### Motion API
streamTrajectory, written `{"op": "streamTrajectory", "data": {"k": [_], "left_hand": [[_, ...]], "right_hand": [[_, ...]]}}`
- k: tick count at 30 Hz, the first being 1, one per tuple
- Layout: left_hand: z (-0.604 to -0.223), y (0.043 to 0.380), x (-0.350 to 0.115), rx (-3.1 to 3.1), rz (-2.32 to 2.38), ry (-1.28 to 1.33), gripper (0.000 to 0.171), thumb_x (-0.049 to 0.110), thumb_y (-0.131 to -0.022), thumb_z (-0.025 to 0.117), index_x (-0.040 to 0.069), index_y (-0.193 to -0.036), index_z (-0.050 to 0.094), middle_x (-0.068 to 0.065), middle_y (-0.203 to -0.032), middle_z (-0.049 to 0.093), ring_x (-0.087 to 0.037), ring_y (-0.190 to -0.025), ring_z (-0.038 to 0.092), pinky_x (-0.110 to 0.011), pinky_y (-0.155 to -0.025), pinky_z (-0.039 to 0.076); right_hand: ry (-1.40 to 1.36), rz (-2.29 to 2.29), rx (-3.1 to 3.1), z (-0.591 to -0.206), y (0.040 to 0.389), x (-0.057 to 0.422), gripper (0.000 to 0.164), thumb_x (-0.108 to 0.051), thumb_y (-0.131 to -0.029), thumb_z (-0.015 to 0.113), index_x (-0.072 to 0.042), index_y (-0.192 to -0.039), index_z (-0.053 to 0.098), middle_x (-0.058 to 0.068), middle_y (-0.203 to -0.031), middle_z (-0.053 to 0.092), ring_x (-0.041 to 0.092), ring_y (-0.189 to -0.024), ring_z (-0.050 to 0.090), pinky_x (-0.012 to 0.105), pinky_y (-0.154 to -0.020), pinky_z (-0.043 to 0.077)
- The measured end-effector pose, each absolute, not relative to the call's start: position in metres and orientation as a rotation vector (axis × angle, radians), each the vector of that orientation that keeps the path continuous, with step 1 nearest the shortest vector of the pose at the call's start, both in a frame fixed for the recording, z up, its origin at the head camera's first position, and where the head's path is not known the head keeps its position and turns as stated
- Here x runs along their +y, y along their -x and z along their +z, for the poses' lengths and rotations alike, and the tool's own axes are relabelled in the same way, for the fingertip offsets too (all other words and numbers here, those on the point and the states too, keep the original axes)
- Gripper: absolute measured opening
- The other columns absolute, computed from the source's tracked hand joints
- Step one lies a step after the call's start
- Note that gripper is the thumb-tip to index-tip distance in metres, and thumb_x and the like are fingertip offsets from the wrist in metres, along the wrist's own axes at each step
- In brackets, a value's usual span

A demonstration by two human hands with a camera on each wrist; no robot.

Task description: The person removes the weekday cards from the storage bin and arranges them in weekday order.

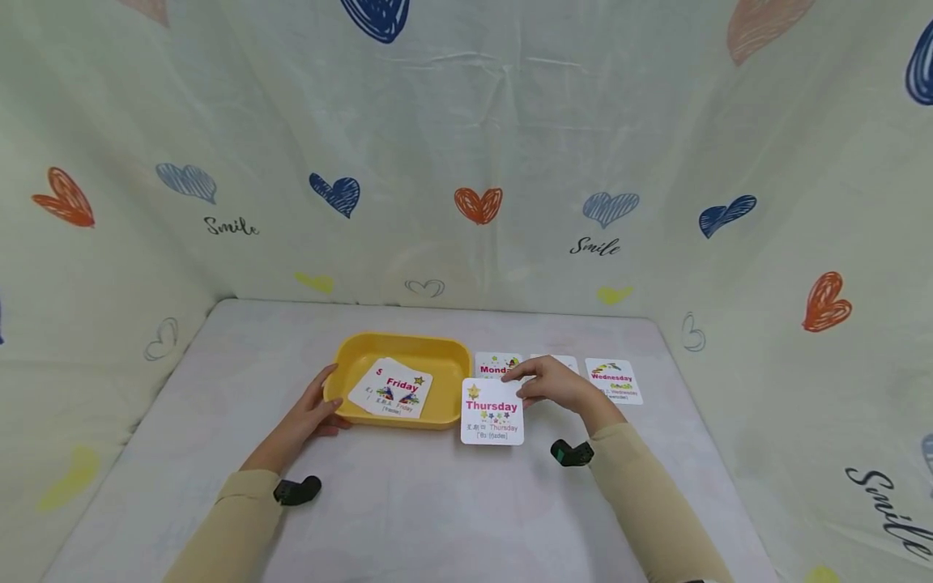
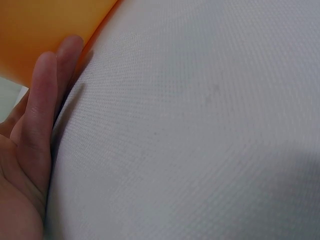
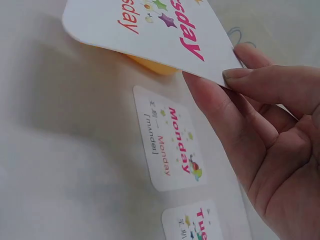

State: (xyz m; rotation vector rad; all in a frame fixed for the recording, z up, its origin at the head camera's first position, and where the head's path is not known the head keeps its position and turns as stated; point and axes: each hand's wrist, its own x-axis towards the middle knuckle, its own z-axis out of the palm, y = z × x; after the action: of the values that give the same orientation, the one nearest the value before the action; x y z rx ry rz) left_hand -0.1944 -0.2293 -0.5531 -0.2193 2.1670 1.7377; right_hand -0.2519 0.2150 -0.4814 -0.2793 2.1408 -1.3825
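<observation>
My right hand (image 1: 555, 385) pinches a white Thursday card (image 1: 492, 414) by its upper right corner, thumb on the printed face. In the right wrist view the card (image 3: 145, 25) hangs tilted above the table, its shadow falling below. Behind it lie a Monday card (image 3: 170, 140) and a partly visible card starting "Tue" (image 3: 192, 222). My left hand (image 1: 304, 417) grips the yellow tray (image 1: 453, 380) at its left end, thumb at the rim. Fingers (image 2: 42, 95) lie along the tray's outer side. A Friday card (image 1: 401, 390) tops a few overlapping cards in the tray.
A Wednesday card (image 1: 614, 380) lies at the right end of the card row. The white table (image 1: 408, 510) meets a heart-printed curtain (image 1: 394, 251) at its back and sides. Dark wrist devices (image 1: 297, 491) sit on both sleeves.
</observation>
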Motion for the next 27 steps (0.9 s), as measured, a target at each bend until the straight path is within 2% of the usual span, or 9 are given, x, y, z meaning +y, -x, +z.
{"op": "streamTrajectory", "data": {"k": [4, 9, 15, 27], "left_hand": [[-0.552, 0.195, -0.229, 2.17, 1.733, 0.214, 0.075, 0.032, -0.1, 0.055, 0.04, -0.156, 0.007, -0.019, -0.146, 0.035, -0.026, -0.089, 0.068, -0.03, -0.076, 0.053], [-0.551, 0.195, -0.228, 2.167, 1.731, 0.214, 0.076, 0.034, -0.099, 0.056, 0.041, -0.156, 0.006, -0.02, -0.148, 0.034, -0.026, -0.089, 0.068, -0.03, -0.076, 0.053], [-0.552, 0.195, -0.229, 2.155, 1.747, 0.223, 0.075, 0.033, -0.099, 0.056, 0.042, -0.156, 0.007, -0.02, -0.147, 0.034, -0.026, -0.088, 0.068, -0.03, -0.075, 0.053], [-0.554, 0.194, -0.23, 2.157, 1.743, 0.227, 0.075, 0.033, -0.099, 0.056, 0.043, -0.155, 0.007, -0.019, -0.147, 0.035, -0.026, -0.089, 0.068, -0.031, -0.077, 0.053]], "right_hand": [[0.263, -1.379, 2.138, -0.487, 0.247, 0.222, 0.03, 0.003, -0.086, 0.061, -0.004, -0.114, 0.07, 0.013, -0.121, 0.06, 0.022, -0.079, 0.065, 0.035, -0.075, 0.056], [0.231, -1.355, 2.12, -0.498, 0.242, 0.231, 0.029, 0.003, -0.086, 0.062, -0.006, -0.113, 0.071, 0.01, -0.122, 0.06, 0.022, -0.078, 0.065, 0.035, -0.075, 0.055], [0.255, -1.374, 2.074, -0.511, 0.24, 0.237, 0.03, 0.005, -0.086, 0.063, -0.002, -0.113, 0.07, 0.011, -0.122, 0.061, 0.02, -0.076, 0.064, 0.035, -0.074, 0.056], [0.268, -1.345, 2.082, -0.529, 0.242, 0.238, 0.031, 0.005, -0.085, 0.062, -0.003, -0.114, 0.07, 0.01, -0.111, 0.065, 0.016, -0.07, 0.063, 0.03, -0.069, 0.056]]}}
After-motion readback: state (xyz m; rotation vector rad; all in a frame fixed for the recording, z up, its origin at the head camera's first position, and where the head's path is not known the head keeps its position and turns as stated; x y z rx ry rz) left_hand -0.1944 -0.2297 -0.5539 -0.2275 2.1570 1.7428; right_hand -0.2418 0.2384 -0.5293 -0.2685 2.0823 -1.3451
